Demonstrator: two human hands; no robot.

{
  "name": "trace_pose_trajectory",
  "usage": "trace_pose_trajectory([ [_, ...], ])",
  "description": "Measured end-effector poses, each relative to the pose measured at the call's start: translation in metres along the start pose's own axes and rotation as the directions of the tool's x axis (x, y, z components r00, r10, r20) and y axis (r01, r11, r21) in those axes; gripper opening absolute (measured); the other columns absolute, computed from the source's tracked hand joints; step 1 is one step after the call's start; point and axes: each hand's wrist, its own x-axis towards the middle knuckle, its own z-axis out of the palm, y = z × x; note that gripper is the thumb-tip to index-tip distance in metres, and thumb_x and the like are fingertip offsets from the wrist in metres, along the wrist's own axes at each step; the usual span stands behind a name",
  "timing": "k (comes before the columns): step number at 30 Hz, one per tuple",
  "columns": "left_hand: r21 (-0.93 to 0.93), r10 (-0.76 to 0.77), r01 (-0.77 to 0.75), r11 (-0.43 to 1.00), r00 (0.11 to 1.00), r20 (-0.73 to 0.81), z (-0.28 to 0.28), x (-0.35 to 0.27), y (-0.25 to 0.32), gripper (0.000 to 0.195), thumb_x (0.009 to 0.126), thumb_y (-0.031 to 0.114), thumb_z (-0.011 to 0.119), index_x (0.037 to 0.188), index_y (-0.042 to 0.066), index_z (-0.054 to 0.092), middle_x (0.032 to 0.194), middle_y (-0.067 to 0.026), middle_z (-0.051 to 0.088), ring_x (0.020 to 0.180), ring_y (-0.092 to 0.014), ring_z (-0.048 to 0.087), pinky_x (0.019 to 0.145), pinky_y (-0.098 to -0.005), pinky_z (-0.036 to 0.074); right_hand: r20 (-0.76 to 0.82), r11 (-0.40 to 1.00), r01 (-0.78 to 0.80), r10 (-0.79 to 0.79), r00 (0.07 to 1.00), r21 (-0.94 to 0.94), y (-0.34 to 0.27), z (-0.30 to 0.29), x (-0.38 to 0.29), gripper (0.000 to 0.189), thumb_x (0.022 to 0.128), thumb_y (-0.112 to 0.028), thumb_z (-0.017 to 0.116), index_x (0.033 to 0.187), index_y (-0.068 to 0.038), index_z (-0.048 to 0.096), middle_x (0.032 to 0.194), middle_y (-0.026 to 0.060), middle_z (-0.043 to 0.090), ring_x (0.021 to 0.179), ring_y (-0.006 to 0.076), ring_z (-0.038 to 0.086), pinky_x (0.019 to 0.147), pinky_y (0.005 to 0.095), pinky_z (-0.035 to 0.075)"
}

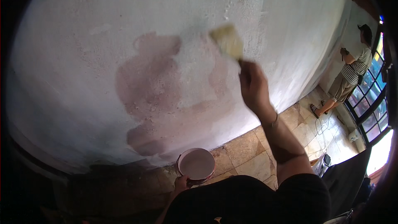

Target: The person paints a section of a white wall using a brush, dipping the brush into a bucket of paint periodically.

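Note:
My right hand [254, 87] is raised before the wall and closed around the handle of a wide, pale-bristled paintbrush [228, 41]. The brush is blurred; whether its bristles touch the wall cannot be told. Below, near my body, my left hand [182, 183] grips the rim of a round bucket [197, 163] that holds pinkish-white liquid. The whitish wall [77, 53] fills most of the view and looks rough and pitted. Dark pinkish patches [149, 84] spread over its middle and lower part, with a fainter patch [219, 77] left of my wrist.
Another person [354, 65] stands at the far right by a gridded window [373, 87], facing the wall. Stone-tiled floor [248, 149] runs along the wall's foot. A cable [321, 130] lies there, with a white container [353, 136] by the window sill.

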Motion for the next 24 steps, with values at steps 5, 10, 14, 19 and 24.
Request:
trace_pose_trajectory([
  [5,0.0,0.073,-0.073,0.997,0.994,-0.084,-0.003,0.0,0.014,0.036,0.065,0.023,0.08,0.092,0.01,0.06,0.081,-0.0128,0.066,0.078,-0.032,0.067,0.068,-0.0379,0.052,-0.301,0.973,0.211,-0.229,0.926,-0.089,-0.033,-0.012,0.12,0.028,0.083,0.003,0.054,0.11,-0.003,0.052,0.099,0.0222,0.059,0.094,0.0407,0.057,0.08,0.0455,0.048],
  [10,-0.027,0.039,-0.042,0.999,0.993,-0.107,-0.012,-0.002,0.04,0.04,0.066,0.032,0.08,0.092,0.008,0.061,0.082,-0.0136,0.066,0.078,-0.033,0.067,0.066,-0.0394,0.052,-0.297,0.981,0.165,-0.189,0.936,-0.105,-0.009,0.003,0.148,0.028,0.084,0.003,0.052,0.111,-0.003,0.051,0.099,0.0236,0.058,0.095,0.0424,0.057,0.081,0.0458,0.048],
  [14,0.019,0.069,-0.068,0.997,0.997,-0.034,-0.008,-0.002,0.009,0.046,0.069,0.041,0.079,0.094,0.007,0.062,0.085,-0.0135,0.066,0.078,-0.034,0.066,0.067,-0.0423,0.051,-0.253,0.995,0.069,-0.085,0.964,-0.071,0.043,0.043,0.082,0.025,0.084,-0.001,0.056,0.109,-0.004,0.054,0.097,0.0226,0.059,0.091,0.0436,0.057,0.077,0.0467,0.048],
  [19,-0.024,-0.011,0.012,1.0,1.0,0.029,-0.006,0.002,0.0,0.044,0.069,0.037,0.077,0.097,0.007,0.063,0.088,-0.0135,0.067,0.08,-0.033,0.067,0.069,-0.0401,0.052,-0.026,0.996,-0.073,0.072,0.997,-0.049,0.101,0.07,-0.056,0.032,0.085,0.004,0.05,0.117,0.001,0.052,0.104,0.0234,0.057,0.099,0.0409,0.055,0.083,0.0446,0.047],
  [24,0.096,0.007,-0.007,0.995,1.0,-0.006,-0.003,0.002,0.0,0.03,0.069,0.022,0.074,0.095,0.009,0.064,0.079,-0.0103,0.066,0.075,-0.022,0.066,0.065,-0.0349,0.053,0.305,0.92,-0.359,0.392,0.868,-0.158,0.124,0.066,-0.164,0.029,0.082,0.003,0.049,0.111,0.0,0.052,0.101,0.0266,0.058,0.1,0.0435,0.055,0.084,0.0471,0.046],
])
